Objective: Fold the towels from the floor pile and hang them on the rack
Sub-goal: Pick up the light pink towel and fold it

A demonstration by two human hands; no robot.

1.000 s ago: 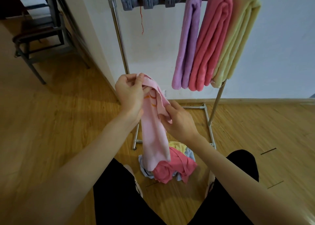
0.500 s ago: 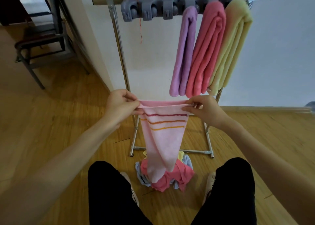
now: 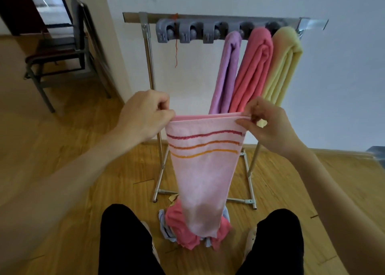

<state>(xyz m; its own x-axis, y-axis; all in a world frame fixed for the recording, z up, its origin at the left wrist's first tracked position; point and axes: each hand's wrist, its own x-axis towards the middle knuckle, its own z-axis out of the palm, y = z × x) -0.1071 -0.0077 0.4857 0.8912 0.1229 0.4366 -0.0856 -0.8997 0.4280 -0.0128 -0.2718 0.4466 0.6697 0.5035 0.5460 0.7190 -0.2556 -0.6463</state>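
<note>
The left hand [image 3: 143,113] and the right hand [image 3: 268,122] each pinch a top corner of the pink striped towel [image 3: 203,170] and hold it stretched in front of the rack [image 3: 210,18]. Its bottom end hangs over the towel pile [image 3: 183,231] on the floor [image 3: 83,170]. A purple towel [image 3: 228,72], a coral towel [image 3: 254,70] and a yellow towel [image 3: 285,66] hang at the rack's right end.

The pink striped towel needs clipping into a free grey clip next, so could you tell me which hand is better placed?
Left, probably. The left hand pinches the towel corner below the free clips; the right hand sits under hung towels.
</note>
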